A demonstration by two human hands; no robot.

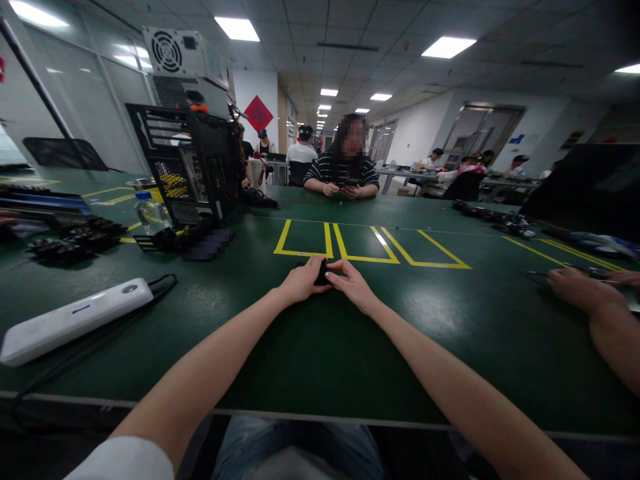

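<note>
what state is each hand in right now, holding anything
Left hand: closed around a small dark object, mostly hidden.
Right hand: partly curled, at the same object; whether it grips or only touches cannot be told.

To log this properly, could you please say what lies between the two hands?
The head view shows a small black object between the left hand and right hand.

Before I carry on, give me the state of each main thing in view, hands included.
Left hand: closed around small black object
Right hand: fingertips at that object, grip unclear
Small black object: held, mostly hidden
Bottle: upright, capped
White device: lying down
Black computer case: standing
Ceiling light: lit
</note>
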